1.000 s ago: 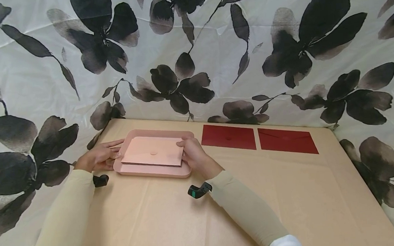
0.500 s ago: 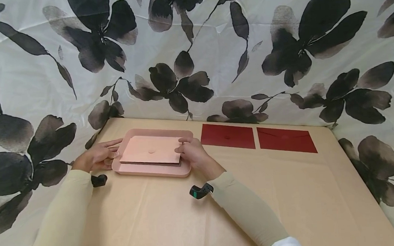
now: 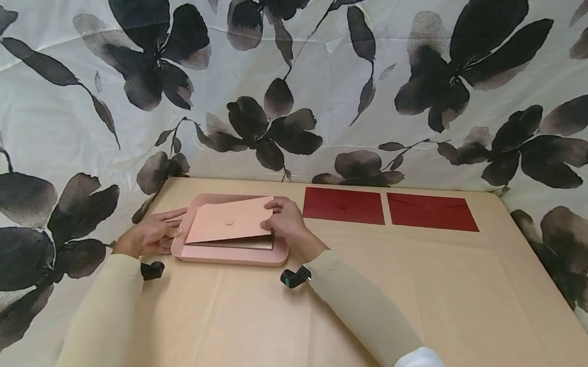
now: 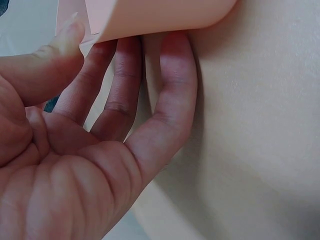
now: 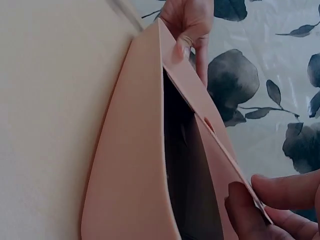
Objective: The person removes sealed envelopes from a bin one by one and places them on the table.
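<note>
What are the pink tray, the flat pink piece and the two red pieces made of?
Pink tray: probably moulded plastic, matte; smooth wall, rounded corners.
Flat pink piece: likely stiff paper or card, matte; its edge is thin and its face barely bends.
Left red piece and right red piece: perhaps matte paper, thin, flat; hard to be sure.

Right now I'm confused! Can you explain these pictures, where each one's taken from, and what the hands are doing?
No robot here: these are a person's bare left hand and bare right hand. The wide pictures come from a camera on the person's head. The close-ups come from cameras worn on each wrist.

On the beige-covered table sits a shallow pink tray with rounded corners. To its right lie one flat dark-red rectangle and another dark-red one.

The left hand holds the tray's left end. The right hand pinches a flat light-pink rectangle over the tray, with a dark gap under its near edge.
</note>
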The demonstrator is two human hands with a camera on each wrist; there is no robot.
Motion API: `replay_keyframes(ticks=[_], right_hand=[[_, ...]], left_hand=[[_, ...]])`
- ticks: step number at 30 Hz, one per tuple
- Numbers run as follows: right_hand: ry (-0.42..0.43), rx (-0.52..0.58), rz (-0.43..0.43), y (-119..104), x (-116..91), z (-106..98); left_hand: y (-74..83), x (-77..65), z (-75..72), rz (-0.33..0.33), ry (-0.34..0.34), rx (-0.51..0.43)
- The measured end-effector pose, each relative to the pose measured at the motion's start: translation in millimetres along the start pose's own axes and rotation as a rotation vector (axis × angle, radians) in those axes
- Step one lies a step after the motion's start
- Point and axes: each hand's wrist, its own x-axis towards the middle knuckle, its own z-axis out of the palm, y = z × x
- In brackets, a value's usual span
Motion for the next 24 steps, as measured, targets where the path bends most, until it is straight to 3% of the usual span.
replay_keyframes(ticks=[15, 24], right_hand=[[-0.054, 0.168, 0.019, 1.8, 4.1, 2.1], [-0.055, 0.171, 0.04, -0.4, 1.4, 1.1]], left_hand=[[0.5, -3.5, 1.0, -0.004, 0.001, -0.034], [-0.2, 0.1, 0.1, -0.01, 0.005, -0.004]])
